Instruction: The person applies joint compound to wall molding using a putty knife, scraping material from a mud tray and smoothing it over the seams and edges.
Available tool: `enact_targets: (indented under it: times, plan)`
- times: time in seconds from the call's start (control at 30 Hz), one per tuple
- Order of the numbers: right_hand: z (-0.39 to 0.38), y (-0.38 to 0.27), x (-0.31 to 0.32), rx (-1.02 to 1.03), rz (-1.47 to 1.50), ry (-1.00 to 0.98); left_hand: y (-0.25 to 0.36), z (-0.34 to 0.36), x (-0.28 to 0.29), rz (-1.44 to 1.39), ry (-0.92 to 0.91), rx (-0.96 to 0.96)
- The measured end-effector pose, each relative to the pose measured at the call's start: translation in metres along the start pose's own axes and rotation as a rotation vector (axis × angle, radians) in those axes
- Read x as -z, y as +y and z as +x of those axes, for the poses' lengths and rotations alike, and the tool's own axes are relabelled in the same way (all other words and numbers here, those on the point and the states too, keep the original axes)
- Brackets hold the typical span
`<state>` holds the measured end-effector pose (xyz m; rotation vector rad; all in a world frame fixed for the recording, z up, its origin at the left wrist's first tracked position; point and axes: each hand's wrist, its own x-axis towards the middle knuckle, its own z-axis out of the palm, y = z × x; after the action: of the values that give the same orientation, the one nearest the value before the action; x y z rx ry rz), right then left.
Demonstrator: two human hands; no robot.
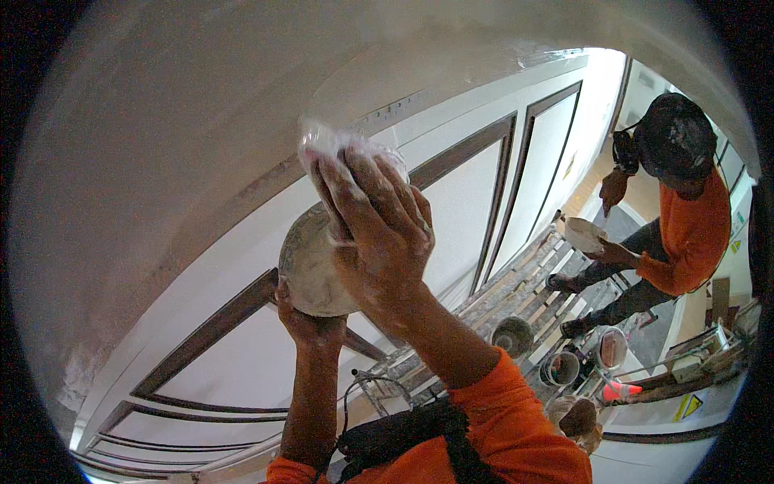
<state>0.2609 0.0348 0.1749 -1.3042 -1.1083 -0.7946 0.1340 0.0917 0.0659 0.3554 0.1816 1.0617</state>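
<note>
My left hand (pixel 310 323) grips a round bowl (pixel 309 270) from below, its side smeared with pale plaster. Across the bowl's upper right reaches my right hand (pixel 379 198), whose fingers are closed over a crumpled, whitish wad (pixel 318 143) that looks like thin plastic. The wad is up by the curved, plaster-streaked surface (pixel 201 105) overhead; whether it touches there I cannot tell. Inside the bowl nothing shows from here.
A co-worker (pixel 693 226) in an orange top stands at right, holding a pale bowl (pixel 584 234). Several buckets, one a grey bucket (pixel 513 335), stand on a slatted wooden platform (pixel 516 278). Beyond lies an orange cone (pixel 621 391). White panels with dark trim (pixel 201 363) line the wall.
</note>
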Motion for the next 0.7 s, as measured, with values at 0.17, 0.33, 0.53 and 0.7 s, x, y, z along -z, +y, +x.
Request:
enact_targets:
  times: [0.17,0.33,0.53,0.7]
  plan:
    - [0.017,0.055,-0.004,0.280,0.009,0.254,-0.003,-0.012,-0.012,0.086,0.034,-0.078]
    - [0.010,0.098,-0.025,0.501,-0.140,0.116,-0.015,-0.008,-0.013,0.054,0.002,-0.049]
    - [-0.008,0.098,0.000,0.226,-0.113,0.149,-0.016,-0.011,-0.005,0.046,0.018,-0.078]
    - [0.058,0.053,0.028,-0.132,-0.004,0.056,-0.013,-0.021,-0.011,0.009,-0.053,-0.116]
